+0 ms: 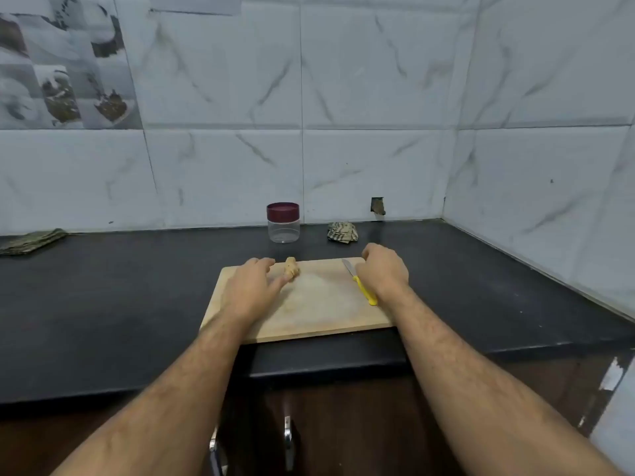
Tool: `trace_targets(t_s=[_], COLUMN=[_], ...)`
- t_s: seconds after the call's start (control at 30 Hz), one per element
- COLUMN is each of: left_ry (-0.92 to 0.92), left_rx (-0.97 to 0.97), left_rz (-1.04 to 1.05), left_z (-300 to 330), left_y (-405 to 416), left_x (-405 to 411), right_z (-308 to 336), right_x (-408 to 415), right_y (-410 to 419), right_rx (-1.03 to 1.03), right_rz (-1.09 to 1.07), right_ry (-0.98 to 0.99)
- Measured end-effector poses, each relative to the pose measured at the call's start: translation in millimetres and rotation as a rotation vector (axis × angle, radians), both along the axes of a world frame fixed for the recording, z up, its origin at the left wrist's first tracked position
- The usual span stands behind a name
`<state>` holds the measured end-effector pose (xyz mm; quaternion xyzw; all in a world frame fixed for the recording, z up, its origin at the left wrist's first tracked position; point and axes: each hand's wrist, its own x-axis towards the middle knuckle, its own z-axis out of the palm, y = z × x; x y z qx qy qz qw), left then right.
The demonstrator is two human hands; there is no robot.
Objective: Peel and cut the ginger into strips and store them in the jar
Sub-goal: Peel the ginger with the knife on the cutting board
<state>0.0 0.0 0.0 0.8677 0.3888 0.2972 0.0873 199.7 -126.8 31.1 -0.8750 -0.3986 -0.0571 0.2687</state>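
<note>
A knobbly piece of ginger lies near the far edge of a wooden cutting board. My left hand lies over the board's left part, fingers stretched, thumb tip touching the ginger. A knife with a yellow handle lies on the board's right side, blade pointing away. My right hand hovers over it with curled fingers right beside the knife; whether it grips the knife is not clear. A clear jar with a maroon lid stands shut behind the board.
The board sits on a black counter in a tiled corner. A crumpled patterned cloth lies behind the board to the right of the jar. A folded cloth lies at the far left by the wall.
</note>
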Motion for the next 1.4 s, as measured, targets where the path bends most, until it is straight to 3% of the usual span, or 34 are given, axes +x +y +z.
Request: trace_targets(t_s=[0.17, 0.47, 0.87, 1.03, 1.4], left_ry=[-0.011, 0.033, 0.012, -0.053, -0.084], left_rx=[-0.048, -0.069, -0.223, -0.211, -0.321], left_rz=[0.037, 0.071, 0.058, 0.047, -0.048], left_z=[-1.4, -2.9, 5.8, 12.7, 21.3], left_y=[-9.0, -11.1, 3.1, 12.7, 37.0], left_x=[10.1, 10.6, 12.4, 15.2, 34.8], right_z=[-6.4, -11.2, -3.0, -8.0, -26.2], right_x=[3.8, -9.8, -35.7, -48.1, -47.4], right_y=[-9.2, -7.4, 24.9, 39.6, 36.4], right_rx=[-0.100, -0.168, 0.095, 0.189, 0.307], right_rz=[-0.094, -0.094, 0.073, 0.185, 0.172], right_ry=[0.085, 0.011, 0.284, 0.565, 0.613])
